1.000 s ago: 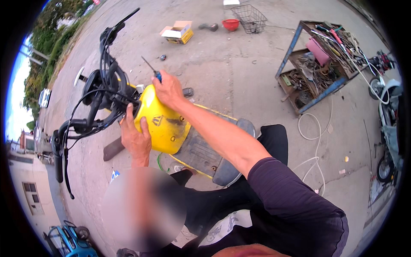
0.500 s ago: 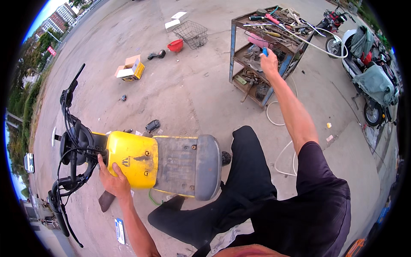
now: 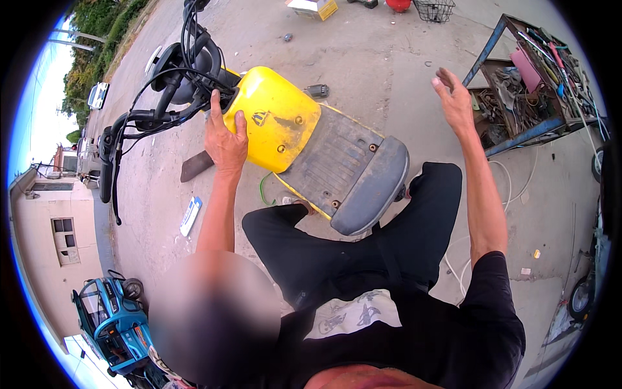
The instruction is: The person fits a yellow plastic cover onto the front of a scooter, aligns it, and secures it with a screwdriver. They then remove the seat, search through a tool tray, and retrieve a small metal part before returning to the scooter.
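A yellow scooter (image 3: 278,117) with a grey ribbed footboard (image 3: 337,162) and black handlebars (image 3: 155,117) lies tilted on the concrete in front of me. My left hand (image 3: 223,139) grips the edge of its yellow front panel, fingers pointing up toward the steering column. My right hand (image 3: 453,100) hangs in the air to the right of the scooter with its fingers apart and nothing in it. It is close to a blue metal tool cart (image 3: 518,133) full of tools. My black-trousered legs (image 3: 363,253) are bent beside the footboard.
White cables (image 3: 518,175) trail over the ground by the cart. A small dark part (image 3: 316,91) lies behind the scooter, a flat white-and-blue piece (image 3: 190,216) to its left. A wire basket (image 3: 434,10) and cardboard box (image 3: 314,8) are far off. A blue three-wheeler (image 3: 113,321) stands lower left.
My right hand held a blue-handled tool at the scooter, reached over to the cart, and has come back toward the scooter empty. My left hand stayed on the yellow panel.
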A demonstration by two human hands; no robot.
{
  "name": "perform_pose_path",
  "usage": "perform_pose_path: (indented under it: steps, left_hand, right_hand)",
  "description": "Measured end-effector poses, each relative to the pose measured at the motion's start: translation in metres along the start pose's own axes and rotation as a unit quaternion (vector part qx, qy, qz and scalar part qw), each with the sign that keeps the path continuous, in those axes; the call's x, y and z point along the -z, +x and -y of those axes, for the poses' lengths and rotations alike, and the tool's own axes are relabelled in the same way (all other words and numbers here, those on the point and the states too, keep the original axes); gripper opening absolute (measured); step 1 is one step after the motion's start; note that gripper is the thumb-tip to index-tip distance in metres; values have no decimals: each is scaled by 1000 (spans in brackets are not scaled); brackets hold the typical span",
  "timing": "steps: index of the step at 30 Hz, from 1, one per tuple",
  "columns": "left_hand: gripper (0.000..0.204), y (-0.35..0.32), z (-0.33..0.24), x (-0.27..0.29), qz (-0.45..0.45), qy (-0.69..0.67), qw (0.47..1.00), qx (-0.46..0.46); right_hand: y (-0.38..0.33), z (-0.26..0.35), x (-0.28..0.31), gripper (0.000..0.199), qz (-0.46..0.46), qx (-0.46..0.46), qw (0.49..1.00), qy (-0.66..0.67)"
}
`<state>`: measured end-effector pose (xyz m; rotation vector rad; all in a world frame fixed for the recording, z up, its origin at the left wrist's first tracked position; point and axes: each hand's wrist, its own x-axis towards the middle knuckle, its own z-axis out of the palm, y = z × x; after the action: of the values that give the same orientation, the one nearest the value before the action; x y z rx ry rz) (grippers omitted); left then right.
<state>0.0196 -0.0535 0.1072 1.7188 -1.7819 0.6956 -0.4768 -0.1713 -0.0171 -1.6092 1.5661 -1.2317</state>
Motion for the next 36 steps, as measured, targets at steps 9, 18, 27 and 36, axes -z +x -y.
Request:
perform_pose_path:
  steps: [9,18,27,36]
  left_hand:
    - [71,-4,0,-1,-17,-10,1000,-10]
    - [67,-8,3,-3,-16,-61,997,39]
    - [65,-11,0,-8,-34,-79,994,61]
    - [57,-15,10,-18,-79,-96,991,43]
  right_hand:
    - [-124,83,-141,58,197,70,964,-165]
    - [-119,81,-135,45,199,21,973,-116]
    - [-104,56,-122,33,208,7,977,-46]
    - [-108,58,-128,31,202,10,976,-76]
